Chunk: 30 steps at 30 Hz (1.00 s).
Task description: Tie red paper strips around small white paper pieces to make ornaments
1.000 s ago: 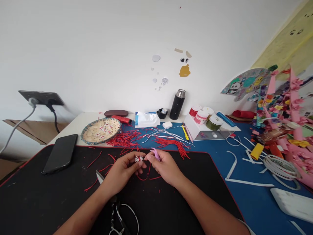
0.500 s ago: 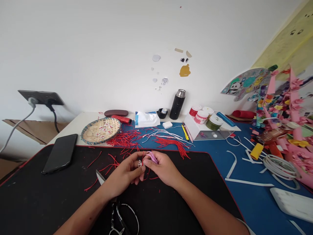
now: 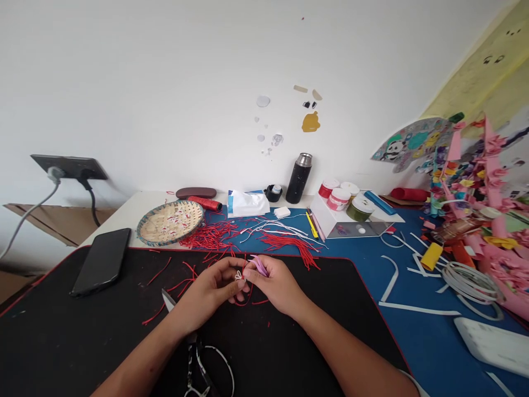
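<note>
My left hand pinches a tiny white looped paper piece between thumb and fingers, above the black mat. My right hand is closed round a slim purple tool, and its fingertips meet the white piece. A thin red strip curls on the mat just under both hands. More loose red strips lie to the left of my left hand.
Scissors lie by my left forearm. A black phone is on the mat's left. A woven basket, piles of red strips and white strips, a tissue pack, a black flask, jars and pink paper craft crowd the back and right.
My hands have closed together: a second ago they were slightly apart, now the right fingertips touch the white piece held in the left. The view has tilted a little.
</note>
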Motion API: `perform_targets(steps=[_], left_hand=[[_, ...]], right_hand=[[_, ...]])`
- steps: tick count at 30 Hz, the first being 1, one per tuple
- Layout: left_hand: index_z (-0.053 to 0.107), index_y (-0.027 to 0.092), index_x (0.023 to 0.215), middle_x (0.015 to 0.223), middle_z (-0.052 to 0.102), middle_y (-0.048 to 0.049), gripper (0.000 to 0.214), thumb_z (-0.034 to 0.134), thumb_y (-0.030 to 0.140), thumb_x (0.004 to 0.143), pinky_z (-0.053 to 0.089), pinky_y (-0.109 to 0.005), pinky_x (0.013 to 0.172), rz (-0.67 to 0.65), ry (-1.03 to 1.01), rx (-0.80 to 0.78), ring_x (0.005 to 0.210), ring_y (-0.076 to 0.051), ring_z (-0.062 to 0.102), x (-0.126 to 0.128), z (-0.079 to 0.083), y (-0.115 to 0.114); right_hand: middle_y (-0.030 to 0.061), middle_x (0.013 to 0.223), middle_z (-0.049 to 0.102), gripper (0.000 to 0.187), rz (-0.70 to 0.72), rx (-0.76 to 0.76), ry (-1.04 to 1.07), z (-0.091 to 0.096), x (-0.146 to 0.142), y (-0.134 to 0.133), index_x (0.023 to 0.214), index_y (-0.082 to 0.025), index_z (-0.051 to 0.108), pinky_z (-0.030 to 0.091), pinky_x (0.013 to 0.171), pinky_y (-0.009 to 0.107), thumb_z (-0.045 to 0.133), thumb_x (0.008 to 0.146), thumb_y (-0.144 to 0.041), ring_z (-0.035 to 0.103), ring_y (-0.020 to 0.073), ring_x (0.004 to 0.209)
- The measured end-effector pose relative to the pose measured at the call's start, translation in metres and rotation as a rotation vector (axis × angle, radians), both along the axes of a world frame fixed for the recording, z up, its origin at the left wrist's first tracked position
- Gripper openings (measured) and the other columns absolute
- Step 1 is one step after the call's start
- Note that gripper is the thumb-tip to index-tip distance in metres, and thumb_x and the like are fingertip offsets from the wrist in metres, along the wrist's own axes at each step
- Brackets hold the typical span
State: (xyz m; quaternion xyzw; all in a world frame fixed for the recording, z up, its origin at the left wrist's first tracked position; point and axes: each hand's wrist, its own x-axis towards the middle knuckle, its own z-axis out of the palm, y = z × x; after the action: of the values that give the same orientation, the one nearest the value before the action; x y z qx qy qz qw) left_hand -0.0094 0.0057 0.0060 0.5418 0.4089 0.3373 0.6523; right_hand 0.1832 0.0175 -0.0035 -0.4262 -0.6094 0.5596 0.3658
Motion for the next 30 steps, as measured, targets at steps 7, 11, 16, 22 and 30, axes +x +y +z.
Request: perform_targets(steps=[7, 11, 16, 22, 30], left_hand=[[0.067, 0.019, 0.099, 0.076, 0.072, -0.0016, 0.039, 0.077, 0.052, 0.082, 0.047, -0.028, 0.060, 0.119, 0.047, 0.043, 0.064, -0.017, 0.063, -0.0038, -0.0045, 0.0056], [0.069, 0.018, 0.091, 0.070, 0.070, -0.0002, 0.039, 0.078, 0.055, 0.079, 0.045, -0.027, 0.057, 0.147, 0.087, 0.028, 0.059, -0.016, 0.059, -0.0051, -0.0040, 0.0070], [0.070, 0.019, 0.090, 0.068, 0.067, 0.0013, 0.041, 0.076, 0.058, 0.079, 0.043, -0.027, 0.056, 0.115, 0.124, 0.019, 0.056, -0.014, 0.055, -0.0030, -0.0033, 0.0067], [0.073, 0.018, 0.085, 0.069, 0.069, -0.0007, 0.044, 0.073, 0.061, 0.079, 0.042, -0.026, 0.056, 0.104, 0.180, 0.032, 0.058, -0.015, 0.055, -0.0018, 0.0006, 0.0059], [0.071, 0.019, 0.080, 0.064, 0.067, 0.0002, 0.046, 0.070, 0.065, 0.078, 0.038, -0.025, 0.050, 0.138, 0.288, 0.049, 0.055, -0.015, 0.054, 0.0004, -0.0003, 0.0040]], right_hand=[[-0.0022, 0.076, 0.055, 0.023, -0.055, 0.039, -0.070, -0.0003, -0.0001, 0.0017, 0.086, -0.017, 0.063, 0.037, 0.067, 0.026, 0.065, 0.090, -0.039, 0.045, 0.0138, 0.069], [-0.0023, 0.078, 0.055, 0.021, -0.062, 0.071, -0.094, 0.0000, -0.0001, 0.0020, 0.088, -0.017, 0.063, 0.037, 0.068, 0.026, 0.064, 0.091, -0.038, 0.044, 0.0139, 0.071], [-0.0039, 0.074, 0.049, 0.022, -0.089, 0.127, -0.128, -0.0007, 0.0005, 0.0019, 0.082, -0.018, 0.061, 0.035, 0.066, 0.025, 0.063, 0.092, -0.037, 0.041, 0.0132, 0.069], [-0.0044, 0.072, 0.049, 0.022, -0.085, 0.129, -0.137, -0.0035, 0.0001, 0.0018, 0.081, -0.018, 0.059, 0.034, 0.063, 0.025, 0.062, 0.092, -0.037, 0.041, 0.0127, 0.067], [-0.0040, 0.072, 0.050, 0.021, -0.079, 0.136, -0.153, -0.0061, -0.0012, 0.0015, 0.081, -0.017, 0.059, 0.035, 0.063, 0.024, 0.063, 0.091, -0.035, 0.042, 0.0127, 0.067]])
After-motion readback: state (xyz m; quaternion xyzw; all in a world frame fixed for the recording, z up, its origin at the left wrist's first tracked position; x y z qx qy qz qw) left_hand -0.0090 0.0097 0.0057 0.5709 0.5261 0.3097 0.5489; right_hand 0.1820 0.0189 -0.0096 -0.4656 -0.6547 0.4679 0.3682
